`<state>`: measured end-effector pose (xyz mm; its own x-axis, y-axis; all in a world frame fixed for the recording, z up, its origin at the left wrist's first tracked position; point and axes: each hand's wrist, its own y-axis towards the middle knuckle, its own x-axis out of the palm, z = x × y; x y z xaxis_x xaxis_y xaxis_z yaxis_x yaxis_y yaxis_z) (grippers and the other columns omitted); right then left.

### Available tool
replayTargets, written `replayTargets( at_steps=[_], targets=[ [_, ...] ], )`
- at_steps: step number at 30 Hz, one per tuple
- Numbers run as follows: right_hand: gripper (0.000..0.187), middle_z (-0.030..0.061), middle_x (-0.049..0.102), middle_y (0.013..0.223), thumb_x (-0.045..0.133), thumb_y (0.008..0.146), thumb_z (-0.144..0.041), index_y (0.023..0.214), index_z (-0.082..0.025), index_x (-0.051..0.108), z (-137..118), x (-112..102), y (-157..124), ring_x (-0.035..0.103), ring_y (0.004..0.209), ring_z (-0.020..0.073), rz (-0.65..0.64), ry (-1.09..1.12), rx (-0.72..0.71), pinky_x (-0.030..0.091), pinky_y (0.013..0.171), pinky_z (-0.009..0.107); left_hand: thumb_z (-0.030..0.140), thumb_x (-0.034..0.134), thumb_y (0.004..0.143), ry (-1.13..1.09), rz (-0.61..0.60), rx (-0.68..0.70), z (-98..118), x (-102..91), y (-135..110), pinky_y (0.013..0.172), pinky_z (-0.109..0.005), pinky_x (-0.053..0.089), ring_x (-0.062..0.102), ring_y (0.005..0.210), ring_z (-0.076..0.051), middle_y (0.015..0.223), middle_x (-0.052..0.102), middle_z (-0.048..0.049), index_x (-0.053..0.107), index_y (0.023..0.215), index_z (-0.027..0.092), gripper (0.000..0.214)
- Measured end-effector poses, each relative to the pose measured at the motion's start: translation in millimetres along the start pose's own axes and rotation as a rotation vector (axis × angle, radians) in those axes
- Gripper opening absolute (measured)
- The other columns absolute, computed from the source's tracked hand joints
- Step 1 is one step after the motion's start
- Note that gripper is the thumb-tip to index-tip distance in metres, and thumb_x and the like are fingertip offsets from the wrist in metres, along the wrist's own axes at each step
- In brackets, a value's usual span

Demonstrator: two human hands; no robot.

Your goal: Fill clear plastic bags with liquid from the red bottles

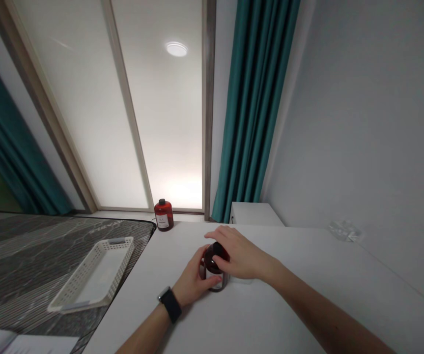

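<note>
While the left hand curls its fingers around the dark bottle, the right hand arches over its black cap, any pinch unclear. The bottle stands inward from the tabletop's far edge.

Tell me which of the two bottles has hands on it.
The near bottle: the left hand is around its body, the right hand at its top. The other bottle stands untouched at the far-left corner of the table.
</note>
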<state>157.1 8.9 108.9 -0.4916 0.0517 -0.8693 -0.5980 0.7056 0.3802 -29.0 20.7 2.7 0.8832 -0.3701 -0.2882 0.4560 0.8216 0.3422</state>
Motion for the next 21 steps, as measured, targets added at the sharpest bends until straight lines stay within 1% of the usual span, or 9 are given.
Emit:
replayTargets(
  at_steps=[1, 3, 5, 6, 10, 13, 17, 21],
  targets=[
    [0.039, 0.0098, 0.060, 0.113, 0.063, 0.084, -0.020, 0.122, -0.019, 0.053, 0, 1, 0, 0.054, 0.108, 0.0258, 0.007, -0.002, 0.022, 0.043, 0.096, 0.042, 0.022, 0.077, 0.073, 0.003, 0.001, 0.001, 0, 0.0, 0, 0.104, -0.047, 0.042, 0.056, 0.118, -0.031, 0.130, 0.059, -0.0106, 0.045, 0.132, 0.019, 0.067],
    [0.025, 0.0088, 0.061, 0.105, 0.063, 0.086, -0.023, 0.110, -0.018, 0.058, 1, 2, 0, 0.055, 0.102, 0.0249, 0.017, -0.007, 0.051, 0.044, 0.093, 0.041, 0.022, 0.077, 0.073, 0.014, 0.011, -0.006, -1, 0.1, 0, 0.104, -0.046, 0.042, 0.055, 0.119, -0.031, 0.132, 0.058, -0.0107, 0.045, 0.132, 0.019, 0.068],
    [0.011, 0.0070, 0.062, 0.098, 0.060, 0.088, -0.018, 0.099, -0.018, 0.060, 2, 2, 0, 0.056, 0.096, 0.0231, 0.015, 0.000, 0.039, 0.045, 0.090, 0.039, 0.022, 0.076, 0.073, 0.020, 0.016, -0.013, -1, 0.3, 0, 0.103, -0.046, 0.042, 0.055, 0.119, -0.031, 0.132, 0.057, -0.0108, 0.044, 0.132, 0.020, 0.067],
    [0.010, 0.0063, 0.061, 0.096, 0.058, 0.088, -0.014, 0.097, -0.018, 0.060, 1, 2, 0, 0.055, 0.095, 0.0224, 0.009, 0.010, 0.022, 0.045, 0.089, 0.038, 0.023, 0.076, 0.073, 0.020, 0.016, -0.012, -1, 0.4, -1, 0.103, -0.046, 0.042, 0.055, 0.119, -0.031, 0.132, 0.057, -0.0108, 0.045, 0.132, 0.020, 0.067],
    [0.021, 0.0060, 0.060, 0.100, 0.053, 0.085, -0.006, 0.100, -0.019, 0.059, 0, -5, -3, 0.054, 0.098, 0.0214, 0.005, 0.088, -0.015, 0.045, 0.092, 0.037, 0.024, 0.077, 0.073, 0.021, 0.010, -0.004, 0, 0.2, 0, 0.102, -0.045, 0.044, 0.056, 0.117, -0.031, 0.130, 0.059, -0.0108, 0.045, 0.132, 0.019, 0.067],
    [0.024, 0.0056, 0.061, 0.102, 0.050, 0.085, -0.005, 0.101, -0.020, 0.059, 1, -10, -6, 0.055, 0.101, 0.0207, 0.056, 0.201, 0.009, 0.045, 0.093, 0.037, 0.024, 0.077, 0.073, 0.009, 0.003, 0.005, 1, 0.0, 0, 0.102, -0.045, 0.043, 0.055, 0.118, -0.031, 0.130, 0.058, -0.0109, 0.045, 0.132, 0.019, 0.067],
    [0.021, 0.0036, 0.063, 0.099, 0.053, 0.084, -0.010, 0.100, -0.022, 0.059, 8, -6, -18, 0.058, 0.095, 0.0192, 0.187, 0.367, 0.123, 0.047, 0.089, 0.036, 0.021, 0.077, 0.072, -0.005, 0.007, 0.000, 2, 0.7, 1, 0.106, -0.047, 0.040, 0.053, 0.122, -0.031, 0.133, 0.057, -0.0121, 0.045, 0.133, 0.019, 0.069],
    [0.017, 0.0028, 0.064, 0.096, 0.055, 0.082, -0.016, 0.097, -0.022, 0.059, 23, 9, -40, 0.059, 0.092, 0.0195, 0.308, 0.407, 0.262, 0.047, 0.088, 0.037, 0.018, 0.076, 0.070, 0.019, 0.018, -0.017, 1, 1.3, 1, 0.107, -0.048, 0.038, 0.054, 0.122, -0.031, 0.133, 0.057, -0.0129, 0.046, 0.132, 0.019, 0.069]
  ],
)
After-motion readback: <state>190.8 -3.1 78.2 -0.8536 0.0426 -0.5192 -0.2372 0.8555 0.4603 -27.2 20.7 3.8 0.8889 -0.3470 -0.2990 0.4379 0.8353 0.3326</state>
